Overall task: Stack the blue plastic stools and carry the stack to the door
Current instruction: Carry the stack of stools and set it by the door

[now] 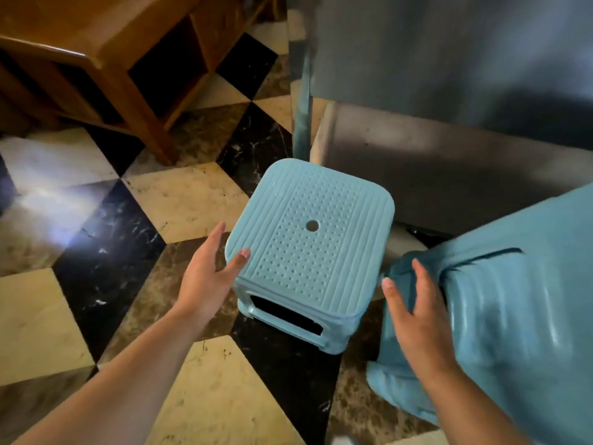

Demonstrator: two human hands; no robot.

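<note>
A light blue plastic stool (pixel 313 248) stands upright on the tiled floor, its dotted seat with a round centre hole facing up. My left hand (pixel 208 277) is at its left edge with straight fingers, the thumb touching the seat rim. A second, darker blue stool (pixel 513 316) lies tilted at the lower right, blurred. My right hand (pixel 417 319) hovers between the two stools, fingers spread and straight, holding nothing.
A wooden shelf unit (pixel 122 65) stands at the upper left on the checkered marble floor (pixel 179 194). A grey metal cabinet (pixel 449 59) with a concrete base (pixel 449 168) rises right behind the upright stool.
</note>
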